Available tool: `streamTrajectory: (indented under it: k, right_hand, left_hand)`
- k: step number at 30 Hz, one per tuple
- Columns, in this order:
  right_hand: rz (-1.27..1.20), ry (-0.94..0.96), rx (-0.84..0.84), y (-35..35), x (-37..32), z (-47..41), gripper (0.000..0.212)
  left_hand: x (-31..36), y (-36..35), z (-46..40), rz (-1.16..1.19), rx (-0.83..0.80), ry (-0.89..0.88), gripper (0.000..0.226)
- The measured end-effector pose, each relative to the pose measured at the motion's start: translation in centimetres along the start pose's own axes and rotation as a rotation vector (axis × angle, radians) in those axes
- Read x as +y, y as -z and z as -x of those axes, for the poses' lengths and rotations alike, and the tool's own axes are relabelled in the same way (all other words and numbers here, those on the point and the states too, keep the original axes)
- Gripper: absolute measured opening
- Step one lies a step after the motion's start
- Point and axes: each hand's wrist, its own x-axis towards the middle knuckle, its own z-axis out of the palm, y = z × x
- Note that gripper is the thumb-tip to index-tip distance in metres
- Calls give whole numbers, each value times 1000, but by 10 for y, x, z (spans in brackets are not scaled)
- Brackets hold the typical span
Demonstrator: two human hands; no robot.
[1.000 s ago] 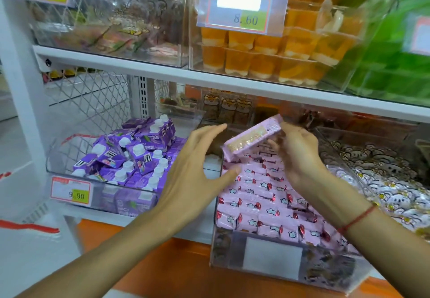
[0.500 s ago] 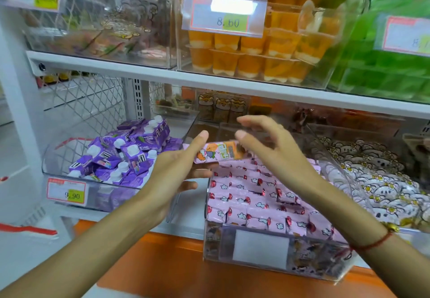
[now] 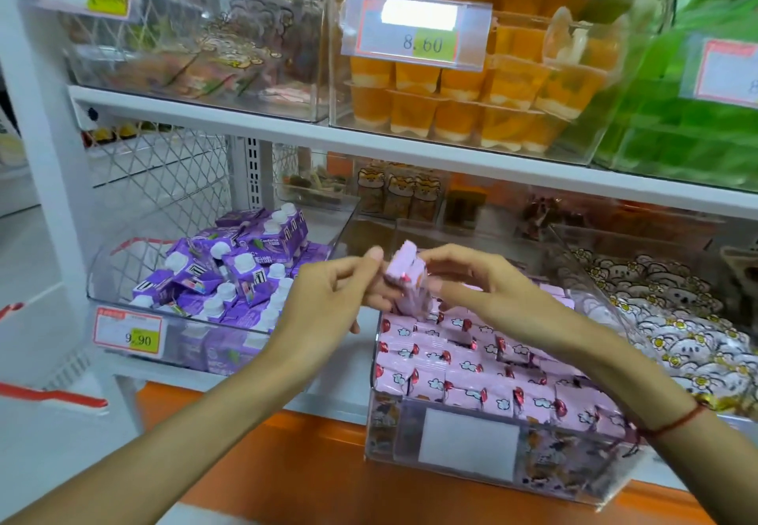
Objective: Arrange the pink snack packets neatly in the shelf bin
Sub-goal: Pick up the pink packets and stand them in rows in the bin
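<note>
We hold one pink snack packet (image 3: 404,278) above the back of the clear shelf bin (image 3: 463,438), our left hand (image 3: 328,307) pinching its left end, our right hand (image 3: 480,284) curled round its right side. Below, rows of pink packets (image 3: 471,373) fill the bin, with purple drink cartons (image 3: 229,274) in the neighbouring bin

We see the pink snack packets (image 3: 471,373) wrapped in glossy printed film that catches the light. Their shelf bin (image 3: 590,278) is clear, smooth plastic, as are the neighbouring bins. The purple cartons (image 3: 229,274) look like coated card with white plastic caps. Behind them we note a white wire mesh (image 3: 164,171). The shelf (image 3: 410,147) edge is smooth and painted white.
</note>
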Motion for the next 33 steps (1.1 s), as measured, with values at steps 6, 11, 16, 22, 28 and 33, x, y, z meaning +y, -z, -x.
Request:
streamTrajectory:
  k: [6,11,16,22,28,33]
  right_hand:
    - [155,98,99,-4,8,1,34]
    - [38,126,508,12,22,-11,29]
    - [212,-30,635,21,46,-52,43]
    - [200,-49,523,12,74,-99,53]
    - [456,-121,428,7,86,-129,25]
    - [493,-227,143,-7,97,-127,24]
  left_hand:
    - [0,-3,1,-67,-41,-82,28]
    - [-9,5,-4,-187,11,-74,21]
    - [-15,0,-1,-336,-84,0,32]
    - [-20,1,-4,-330,-79,-6,31]
    - [-24,2,-7,-279,-93,-9,28]
    - [-25,2,-8,-256,-103,-20,27]
